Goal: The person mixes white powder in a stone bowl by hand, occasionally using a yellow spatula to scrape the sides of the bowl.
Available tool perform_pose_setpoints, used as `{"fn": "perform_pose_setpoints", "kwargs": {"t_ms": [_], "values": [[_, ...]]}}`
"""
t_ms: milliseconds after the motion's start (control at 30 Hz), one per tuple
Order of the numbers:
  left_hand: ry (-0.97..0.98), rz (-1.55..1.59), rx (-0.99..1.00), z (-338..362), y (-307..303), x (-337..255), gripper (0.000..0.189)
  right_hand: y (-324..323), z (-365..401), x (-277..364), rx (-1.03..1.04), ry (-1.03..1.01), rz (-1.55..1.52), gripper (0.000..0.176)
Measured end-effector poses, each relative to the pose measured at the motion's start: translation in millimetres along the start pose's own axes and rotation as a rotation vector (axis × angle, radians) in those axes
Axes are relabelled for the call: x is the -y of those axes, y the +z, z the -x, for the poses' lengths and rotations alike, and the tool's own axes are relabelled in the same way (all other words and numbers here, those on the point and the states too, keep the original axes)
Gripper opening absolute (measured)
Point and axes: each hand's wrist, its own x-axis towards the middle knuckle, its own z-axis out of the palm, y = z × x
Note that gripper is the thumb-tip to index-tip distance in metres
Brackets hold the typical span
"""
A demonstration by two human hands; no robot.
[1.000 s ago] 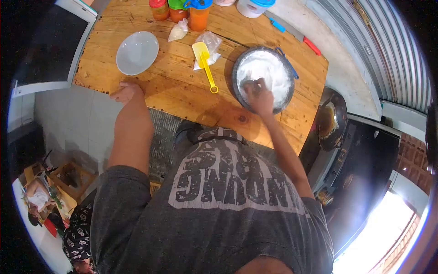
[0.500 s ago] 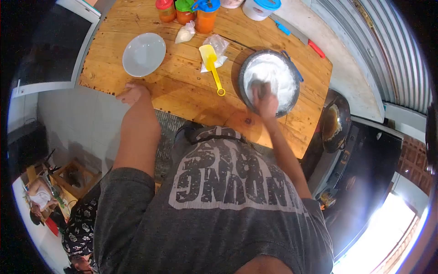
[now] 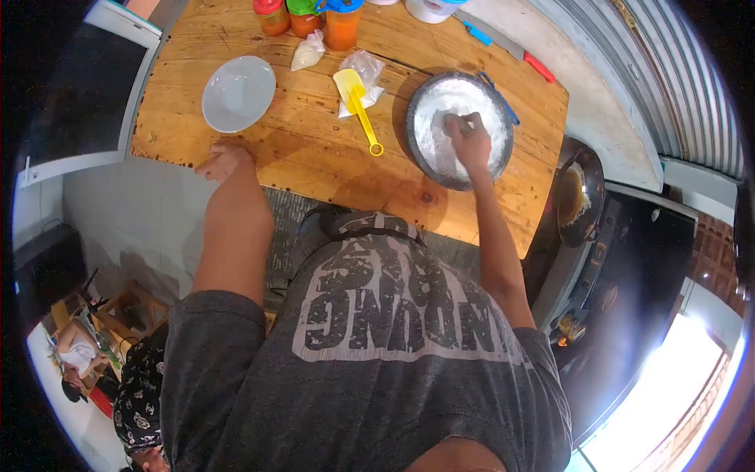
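My left hand rests at the front edge of the wooden table, just below a white bowl, fingers apart and nothing in them. Over a dark round bowl of white powder, my right hand has its fingers curled around something greyish that I cannot make out. A yellow scoop lies between the two bowls, partly over a clear plastic bag.
Lidded jars with orange contents stand at the back, near a small tied bag. Blue-handled and red-handled tools lie at the back right. A wok sits right of the table. People are at lower left.
My right hand has shifted right and slightly up within the dark bowl, and its fingers show more clearly. The view has shifted slightly. My left hand stays at the table edge.
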Motion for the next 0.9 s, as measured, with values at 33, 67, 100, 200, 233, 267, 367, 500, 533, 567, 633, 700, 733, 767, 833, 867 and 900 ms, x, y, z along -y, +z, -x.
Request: {"fn": "perform_pose_setpoints", "kwargs": {"t_ms": [33, 67, 100, 200, 233, 267, 367, 500, 533, 567, 633, 700, 733, 767, 833, 867, 900], "values": [[-0.024, 0.029, 0.060, -1.7, -11.5, -1.7, 0.057, -5.3, -3.8, -12.3, 0.027, 0.039, -0.118, 0.040], [-0.056, 0.060, 0.120, 0.7, -17.2, -3.4, 0.057, -7.5, 8.0, -17.9, 0.050, 0.038, -0.133, 0.039], [-0.050, 0.062, 0.093, 4.7, -12.0, -6.5, 0.058, -11.1, 25.0, -21.0, 0.073, 0.021, -0.148, 0.037], [-0.008, 0.047, 0.039, 0.9, -3.4, 5.8, 0.061, -9.3, 67.9, 24.9, 0.048, -0.087, 0.084, 0.034], [-0.008, 0.066, 0.041, -0.2, -0.5, 6.4, 0.063, -2.5, 61.4, 21.2, 0.033, -0.077, 0.109, 0.033], [-0.004, 0.085, 0.040, -3.3, 1.9, 7.4, 0.065, 3.4, 46.6, 20.9, 0.012, -0.084, 0.113, 0.035], [0.030, 0.007, -0.072, -3.4, 16.5, 10.7, 0.068, 5.9, 4.8, 18.2, 0.005, -0.032, 0.103, 0.039], [-0.031, 0.065, 0.072, -3.2, 3.2, -0.1, 0.065, 12.7, 21.8, -33.5, 0.186, 0.071, -0.281, 0.036], [-0.013, 0.041, 0.007, -2.3, 5.8, 0.8, 0.064, -7.6, 43.8, 12.5, 0.142, -0.071, -0.046, 0.035], [0.011, 0.010, -0.053, 0.0, 6.9, 6.3, 0.063, -9.9, 54.6, 37.6, 0.149, -0.015, 0.002, 0.035], [0.004, 0.009, -0.035, 4.3, 5.8, 6.7, 0.063, -5.4, 48.7, 45.7, 0.104, 0.002, 0.080, 0.037], [-0.006, 0.007, -0.010, 2.6, -0.7, 7.0, 0.062, 11.0, 22.8, 33.6, 0.023, -0.062, 0.138, 0.038], [-0.012, 0.014, 0.000, 1.2, -3.8, 2.5, 0.062, 13.0, 14.9, 27.7, 0.038, -0.031, 0.052, 0.039], [-0.018, 0.024, 0.067, 2.1, -11.6, -2.4, 0.061, 11.2, 7.3, 20.1, 0.050, 0.003, -0.034, 0.040], [-0.017, -0.005, 0.044, 3.6, -10.5, -1.0, 0.062, 17.5, 5.2, -22.5, 0.022, -0.047, -0.114, 0.039], [-0.025, -0.016, 0.030, 4.8, -8.6, -3.5, 0.062, 11.5, 11.1, -11.1, 0.047, -0.035, -0.080, 0.038], [-0.019, -0.014, 0.034, 4.7, -11.1, -5.8, 0.061, -0.5, 33.4, 13.8, 0.078, -0.020, -0.044, 0.038]]}}
